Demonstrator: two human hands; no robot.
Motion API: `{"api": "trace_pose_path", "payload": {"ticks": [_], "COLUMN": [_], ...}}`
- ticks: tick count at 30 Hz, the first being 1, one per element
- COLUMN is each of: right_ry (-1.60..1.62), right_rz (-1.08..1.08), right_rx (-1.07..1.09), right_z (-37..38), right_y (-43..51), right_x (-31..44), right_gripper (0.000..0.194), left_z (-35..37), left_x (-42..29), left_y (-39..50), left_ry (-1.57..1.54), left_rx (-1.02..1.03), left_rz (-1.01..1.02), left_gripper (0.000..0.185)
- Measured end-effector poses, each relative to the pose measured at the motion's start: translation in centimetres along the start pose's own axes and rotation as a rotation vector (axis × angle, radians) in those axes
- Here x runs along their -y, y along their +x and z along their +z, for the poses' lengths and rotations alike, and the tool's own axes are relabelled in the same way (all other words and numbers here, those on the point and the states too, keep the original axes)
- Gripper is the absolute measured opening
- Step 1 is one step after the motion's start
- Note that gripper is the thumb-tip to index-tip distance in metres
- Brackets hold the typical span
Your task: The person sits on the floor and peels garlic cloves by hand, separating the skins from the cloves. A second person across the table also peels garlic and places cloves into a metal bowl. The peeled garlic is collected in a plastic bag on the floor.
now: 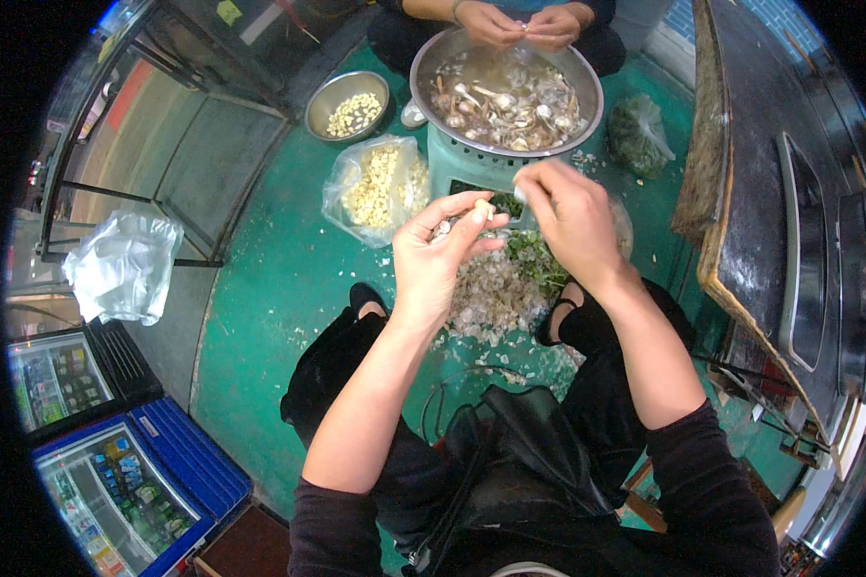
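My left hand (444, 238) holds a pale garlic clove (485, 208) between thumb and forefinger, with some papery bits lower in the palm. To its right is my right hand (566, 209), raised and blurred, its thumb and finger together on a small whitish piece (520, 193). Beyond both hands, a large metal basin (593, 119) holds garlic bulbs (505, 101) in water. Peeled cloves fill a clear plastic bag (379, 187) on the left, and more lie in a smaller steel bowl (348, 107). Beneath my hands is a heap of garlic skins (487, 296).
Across the basin, another person's hands (523, 25) hold something small. A tied plastic bag of greens (639, 137) sits right on the green floor (260, 288). A board-topped table (758, 216) stands right; glass-topped chest freezers (123, 490) and a hanging plastic bag (124, 267) are left.
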State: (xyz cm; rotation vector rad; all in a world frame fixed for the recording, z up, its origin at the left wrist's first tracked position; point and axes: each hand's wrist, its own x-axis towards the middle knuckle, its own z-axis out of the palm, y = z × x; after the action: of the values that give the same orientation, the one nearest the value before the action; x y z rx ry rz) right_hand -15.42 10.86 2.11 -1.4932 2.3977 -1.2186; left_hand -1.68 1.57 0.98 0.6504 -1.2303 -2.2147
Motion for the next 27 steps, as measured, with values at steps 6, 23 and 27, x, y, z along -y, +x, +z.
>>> {"api": "trace_pose_path", "payload": {"ticks": [6, 23, 27], "right_ry": [0.260, 0.431, 0.532], "right_rz": [-0.129, 0.234, 0.155], "right_rx": [0.061, 0.278, 0.185], "right_z": [-0.24, -0.54, -0.51], "right_y": [-0.72, -0.27, -0.38], "right_x": [0.81, 0.54, 0.58], "right_gripper": [0.022, 0.014, 0.012], "left_z": [-0.37, -0.39, -0.65], "left_x": [-0.04, -0.42, -0.65], "left_y": [0.15, 0.22, 0.49], "left_ry": [0.012, 0.213, 0.182], "left_rx": [-0.023, 0.056, 0.024], "left_rz": [-0.014, 0.021, -0.012], "left_gripper": [0.027, 0.020, 0.019]}}
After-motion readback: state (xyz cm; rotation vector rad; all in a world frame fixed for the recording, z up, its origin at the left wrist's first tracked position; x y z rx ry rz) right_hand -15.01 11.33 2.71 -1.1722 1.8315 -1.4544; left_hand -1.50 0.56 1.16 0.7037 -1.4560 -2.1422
